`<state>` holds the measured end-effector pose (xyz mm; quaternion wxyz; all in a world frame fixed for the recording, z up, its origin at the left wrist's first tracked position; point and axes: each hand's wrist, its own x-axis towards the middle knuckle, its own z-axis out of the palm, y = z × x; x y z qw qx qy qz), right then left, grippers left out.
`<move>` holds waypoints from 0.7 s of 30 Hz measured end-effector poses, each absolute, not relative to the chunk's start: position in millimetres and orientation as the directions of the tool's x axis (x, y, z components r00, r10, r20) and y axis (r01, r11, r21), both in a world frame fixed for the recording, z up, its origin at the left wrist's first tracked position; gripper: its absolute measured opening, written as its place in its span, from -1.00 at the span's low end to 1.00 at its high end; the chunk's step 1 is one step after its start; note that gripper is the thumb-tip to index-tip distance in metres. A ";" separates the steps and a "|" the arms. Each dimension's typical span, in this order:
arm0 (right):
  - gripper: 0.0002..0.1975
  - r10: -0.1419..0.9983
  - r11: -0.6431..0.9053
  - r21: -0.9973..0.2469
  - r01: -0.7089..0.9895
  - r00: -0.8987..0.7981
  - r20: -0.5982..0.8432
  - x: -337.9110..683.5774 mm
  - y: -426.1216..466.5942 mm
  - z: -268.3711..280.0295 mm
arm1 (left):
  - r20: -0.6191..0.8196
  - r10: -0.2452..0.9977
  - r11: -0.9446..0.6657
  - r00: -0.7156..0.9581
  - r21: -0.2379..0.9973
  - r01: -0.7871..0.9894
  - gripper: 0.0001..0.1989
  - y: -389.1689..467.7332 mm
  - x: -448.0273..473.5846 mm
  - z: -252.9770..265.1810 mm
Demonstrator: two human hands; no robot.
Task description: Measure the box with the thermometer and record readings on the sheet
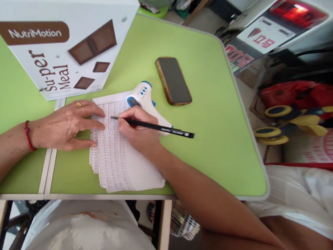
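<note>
A green table [225, 154] carries a white NutriMotion box [76, 18] at its left. Near the front edge lie written sheets [147, 170], unevenly stacked. The person's left hand [69, 125] reaches over their left side, its grip loose, fingers spread, holding nothing; the right grip is out of view, so I cannot tell its state. Another person's hand [139, 132] rests over the sheets, near a white device [141, 95] and a phone [175, 80], pinching a black pencil [177, 132].
</note>
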<state>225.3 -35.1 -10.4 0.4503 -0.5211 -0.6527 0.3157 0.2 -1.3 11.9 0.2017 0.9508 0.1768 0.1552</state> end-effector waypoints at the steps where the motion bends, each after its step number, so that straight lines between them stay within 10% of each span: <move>1: -0.91 0.966 0.254 -0.879 0.404 -0.055 0.254 225.3 -35.1 -10.0 | 0.226 0.400 -0.856 0.888 0.439 0.273 -0.71 -1.3 0.2 11.9; 21: -0.93 0.961 0.268 -0.895 0.357 -0.027 0.277 226.6 -35.0 -11.7 | 0.235 0.388 -0.866 0.891 0.423 0.266 -0.70 -0.9 -0.5 11.3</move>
